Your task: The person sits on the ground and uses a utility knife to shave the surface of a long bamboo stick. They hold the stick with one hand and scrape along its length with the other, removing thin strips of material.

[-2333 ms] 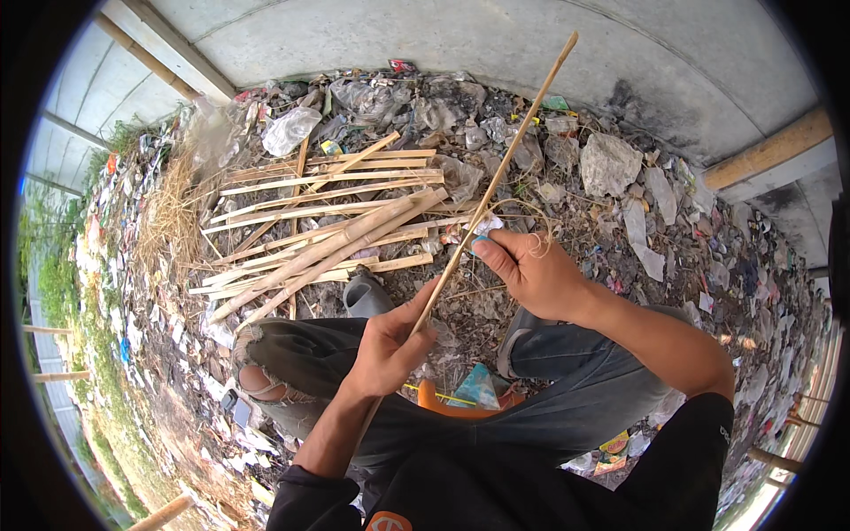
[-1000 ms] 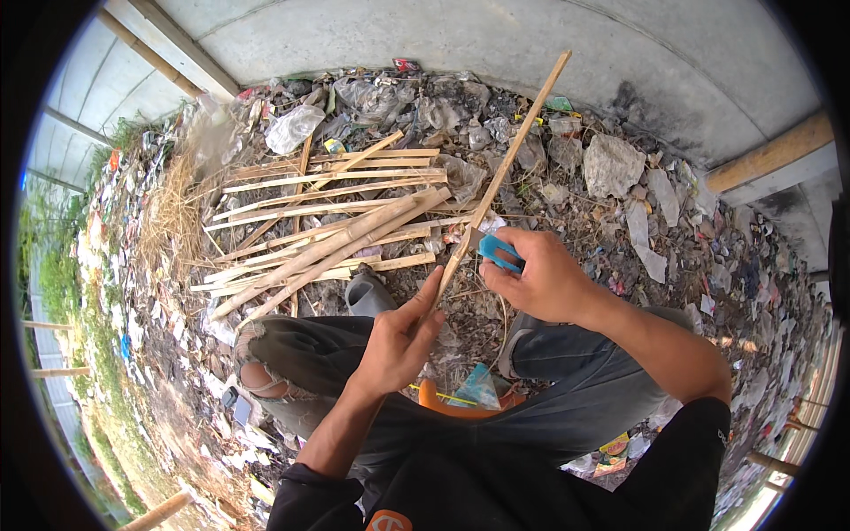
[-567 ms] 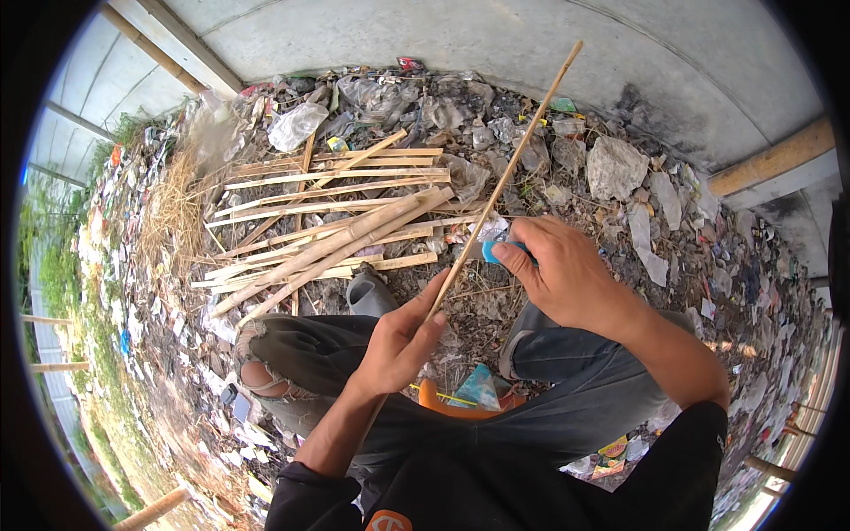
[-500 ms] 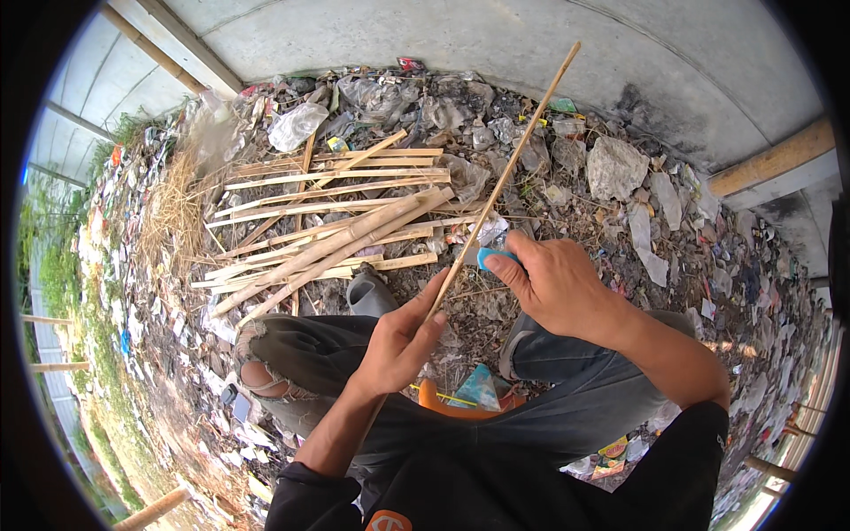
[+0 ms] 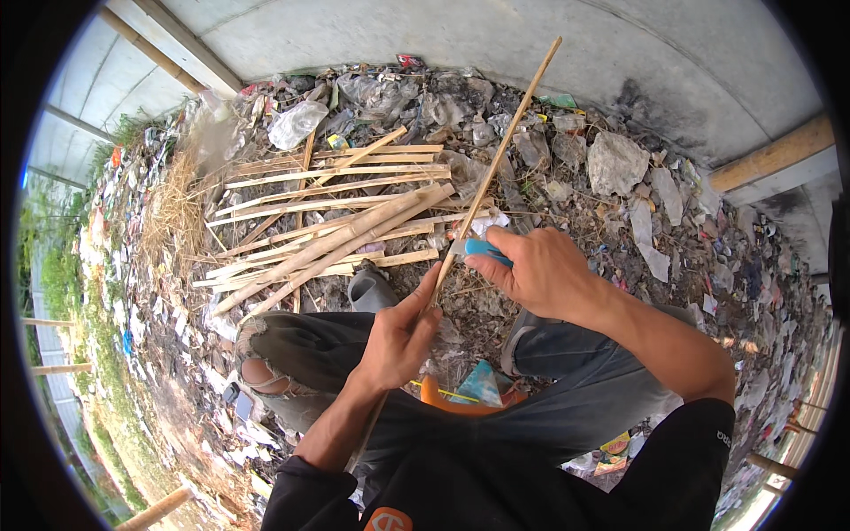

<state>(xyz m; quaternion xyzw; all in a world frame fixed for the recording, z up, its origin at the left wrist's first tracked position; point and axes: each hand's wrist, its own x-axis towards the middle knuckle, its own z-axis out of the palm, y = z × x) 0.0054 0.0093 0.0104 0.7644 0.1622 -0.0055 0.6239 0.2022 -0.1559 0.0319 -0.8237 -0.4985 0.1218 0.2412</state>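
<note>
A long thin bamboo strip [image 5: 506, 142] slants up and away from my lap toward the wall. My left hand [image 5: 398, 345] is closed round its lower part, with the thumb and forefinger along it. In my right hand [image 5: 551, 276] is a blue-handled utility knife [image 5: 485, 251], its short blade touching the strip just above the left hand's fingers. The strip's lower end runs back under my left forearm. Beyond my left knee lies a loose pile of split bamboo [image 5: 332, 250], with pale strips and thicker pieces crossing.
Litter and plastic scraps cover the ground. A grey concrete wall [image 5: 425, 35] stands ahead, with a stone block [image 5: 617, 164] near its foot. A grey shoe [image 5: 372, 290] shows by my left leg. An orange object [image 5: 432, 394] and a blue packet [image 5: 481, 382] lie between my legs.
My right hand has moved left and slightly down with the knife, bringing the blade against the strip. The strip's far end has shifted a little left.
</note>
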